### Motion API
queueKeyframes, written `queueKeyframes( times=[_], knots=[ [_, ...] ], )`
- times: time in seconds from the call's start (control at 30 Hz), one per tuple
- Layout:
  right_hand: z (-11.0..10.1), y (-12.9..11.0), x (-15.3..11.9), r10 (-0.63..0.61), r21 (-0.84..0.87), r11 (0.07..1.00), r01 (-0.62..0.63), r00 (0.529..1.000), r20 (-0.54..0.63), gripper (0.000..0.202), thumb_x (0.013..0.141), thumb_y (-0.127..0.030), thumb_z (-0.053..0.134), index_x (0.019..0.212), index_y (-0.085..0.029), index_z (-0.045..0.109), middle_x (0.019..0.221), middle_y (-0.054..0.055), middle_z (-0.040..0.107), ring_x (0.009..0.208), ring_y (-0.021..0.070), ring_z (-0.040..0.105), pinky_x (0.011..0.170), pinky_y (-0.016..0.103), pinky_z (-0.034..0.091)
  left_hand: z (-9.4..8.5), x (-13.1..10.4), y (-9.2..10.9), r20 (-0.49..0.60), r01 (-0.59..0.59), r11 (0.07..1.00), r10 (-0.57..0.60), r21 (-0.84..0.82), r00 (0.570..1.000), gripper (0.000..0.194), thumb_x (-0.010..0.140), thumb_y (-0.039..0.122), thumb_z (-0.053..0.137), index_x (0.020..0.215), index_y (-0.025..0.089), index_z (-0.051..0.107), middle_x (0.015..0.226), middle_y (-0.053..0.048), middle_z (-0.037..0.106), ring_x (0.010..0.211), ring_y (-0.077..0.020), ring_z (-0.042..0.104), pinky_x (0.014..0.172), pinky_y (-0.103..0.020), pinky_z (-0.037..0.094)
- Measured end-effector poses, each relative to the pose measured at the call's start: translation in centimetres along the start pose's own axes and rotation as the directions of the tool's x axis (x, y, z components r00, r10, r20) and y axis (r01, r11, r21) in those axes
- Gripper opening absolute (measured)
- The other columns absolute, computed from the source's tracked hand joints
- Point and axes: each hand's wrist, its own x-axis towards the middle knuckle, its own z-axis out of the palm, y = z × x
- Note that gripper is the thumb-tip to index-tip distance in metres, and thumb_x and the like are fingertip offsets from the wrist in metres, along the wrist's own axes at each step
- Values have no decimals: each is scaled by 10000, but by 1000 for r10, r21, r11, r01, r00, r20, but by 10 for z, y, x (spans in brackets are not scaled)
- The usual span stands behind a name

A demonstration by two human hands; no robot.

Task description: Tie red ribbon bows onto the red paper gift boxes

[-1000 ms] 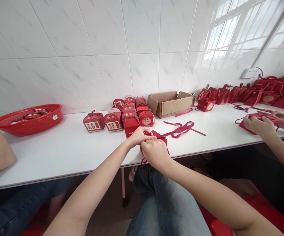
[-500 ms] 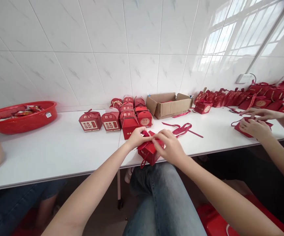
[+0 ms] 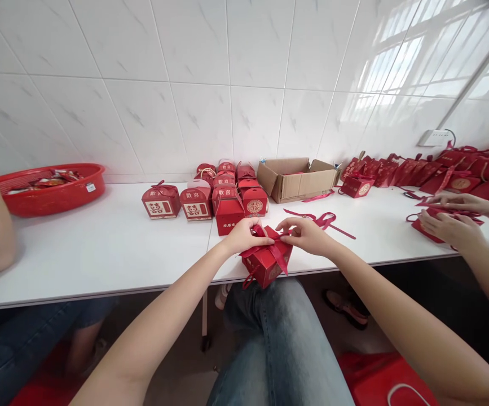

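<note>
At the table's front edge, above my knees, stands a small red box (image 3: 265,268) turned cornerwise, a red cord loop hanging at its lower left. A dark red ribbon (image 3: 278,256) lies across its top in a bow-like shape, with a tail down the front. My left hand (image 3: 246,235) pinches the ribbon at the left of the knot. From the right, my right hand (image 3: 305,234) pinches the ribbon's other side between thumb and fingers.
Several red boxes (image 3: 197,204) stand behind, beside an open cardboard box (image 3: 299,183). Loose ribbon (image 3: 326,220) lies right of my hands. A red basket (image 3: 58,197) is far left near a person's arm. Another person's hands (image 3: 456,223) hold a red box at right.
My right hand has shifted right from the knot and now pinches the ribbon. A ribbon tail now hangs over the box front. The view has shifted slightly.
</note>
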Motion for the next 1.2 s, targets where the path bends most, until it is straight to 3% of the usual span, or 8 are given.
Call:
queueKeyframes(
  times=[0.13,0.23,0.33,0.47,0.6,0.77,0.97,1.2],
  knots=[
    [-6,1,0,-4,51,999,-2,993,116,266,748,-289,636,992,-184,623,959,57,644,649,118,565,575,264,463,2,-3,0,-19,-1,1000,0,-18,1000,349,593,458,742,684,174,560,765,-10,621,701,-159,570,629,-276,435],
    [-8,2,1,10,-28,1000,-8,995,100,264,740,-328,651,964,-190,629,940,58,638,736,150,577,633,283,470,3,-3,0,-29,12,1000,-13,-14,999,370,580,473,749,681,173,558,746,-7,618,691,-159,570,618,-274,430],
    [-11,0,2,108,-108,989,-97,989,103,240,718,-381,666,842,-181,618,843,46,621,720,162,564,607,281,452,4,-2,-1,-29,7,1000,-8,-6,1000,387,566,479,760,664,173,545,713,-7,617,683,-162,567,612,-275,425],
    [-15,-6,5,202,-89,978,-187,957,208,265,697,-411,668,685,-183,536,691,2,549,598,127,493,511,245,378,5,-1,-3,-27,-5,1000,4,-20,1000,389,562,469,767,659,174,533,725,-13,628,681,-160,565,617,-276,424],
    [-17,-6,12,232,5,969,-246,921,314,274,690,-416,673,664,-185,529,664,-9,536,577,109,457,490,228,330,5,-2,-3,-24,-9,1000,9,-9,1000,372,572,458,761,672,169,550,725,-8,602,671,-156,551,597,-270,416],
    [-19,-7,16,251,45,952,-302,857,449,439,706,-591,614,609,-184,481,572,-38,410,497,77,314,451,225,231,3,-2,-3,-15,-26,1000,26,2,1000,367,578,457,755,691,165,563,728,-2,574,667,-151,537,593,-267,412],
    [-3,-8,16,285,76,946,-314,922,262,579,692,-726,519,571,-197,317,548,-57,275,498,79,247,463,237,188,4,-2,-3,-19,-69,996,68,-49,998,376,704,534,639,704,167,554,735,-2,576,684,-137,526,627,-256,402],
    [25,-1,15,225,1,974,-225,974,-22,609,699,-680,547,534,-203,206,519,-64,197,488,74,202,467,252,163,5,-2,-1,-26,3,961,-10,-276,1000,481,767,632,502,733,161,595,756,-23,582,745,-151,526,711,-265,411]
  ],
)
